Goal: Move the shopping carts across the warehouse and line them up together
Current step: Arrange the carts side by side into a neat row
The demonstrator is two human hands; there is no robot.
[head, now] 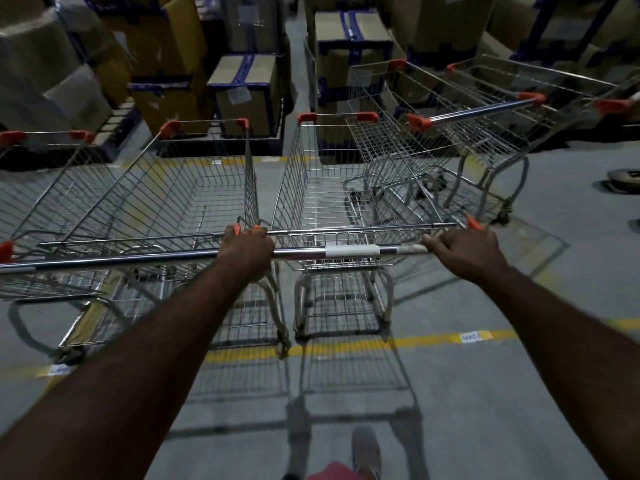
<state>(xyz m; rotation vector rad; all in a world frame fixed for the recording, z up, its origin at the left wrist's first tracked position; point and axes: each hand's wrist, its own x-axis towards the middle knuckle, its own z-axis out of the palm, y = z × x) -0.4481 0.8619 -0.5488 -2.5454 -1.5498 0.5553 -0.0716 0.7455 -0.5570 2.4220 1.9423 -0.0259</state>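
Five shopping carts are in sight, all wire baskets with orange corner caps. Two hands are in view, both clenched around a handle bar.

The held cart (329,202) stands at 12 o'clock, its basket empty. The right hand (464,251) grasps the right end of its handle (351,251), which has a white tape band near the middle. The left hand (247,252) grips the left end. A second cart (194,202) sits just beside it at 11 o'clock, facing the same way. Its own bar meets the held one under that hand, so I cannot tell whether the fingers wrap one bar or both. A third cart (45,188) is at 10 o'clock, partly cut off by the frame edge.

Two more carts stand at 1 to 2 o'clock, turned at an angle. The nearer angled cart (398,157) has its frame close against the held cart's right side, crowding that flank. The farther angled cart (512,133) is behind it.

Stacked cardboard boxes (242,88) with blue tape fill the 10 to 2 o'clock span beyond the carts, split by a narrow aisle (294,46) at 12. A yellow floor line (433,341) crosses under the held cart's rear wheels and carries a small white label (471,337). A dark round object (623,180) lies on the floor at 3 o'clock. One shoe (365,452) shows at 6 o'clock.
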